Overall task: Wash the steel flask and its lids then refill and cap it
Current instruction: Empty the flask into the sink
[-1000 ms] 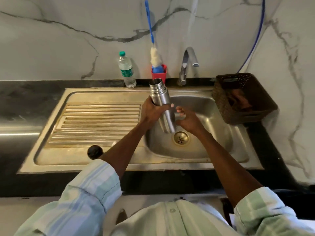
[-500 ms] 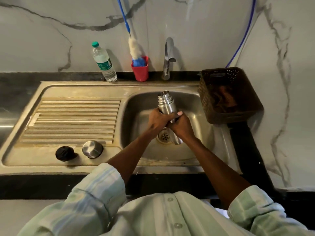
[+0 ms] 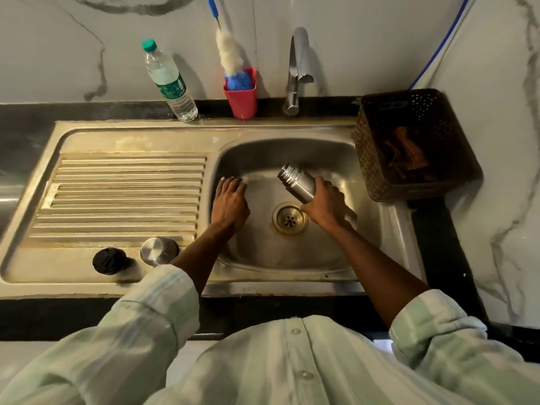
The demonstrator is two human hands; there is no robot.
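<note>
Steel flask [image 3: 298,182] tilted over the basin [image 3: 365,229], grasped by right hand [image 3: 325,201] (base hidden). Left hand [image 3: 230,201] released, at the basin's left wall.

White marble-look wall panels [image 3: 365,39] with grey veins run behind and wrap round on the right, pretty glossy. Black stone countertop [image 3: 26,135] under it all, with a dull stainless steel sink unit [image 3: 131,135] set in: ribbed drainboard [image 3: 122,197] on the left, basin with a brass-coloured drain ring [image 3: 290,219] on the right. Curved chrome tap [image 3: 296,71] at the back. Thin blue hose [image 3: 438,51] runs down the wall corner. Lighting's dim and warm.
</note>
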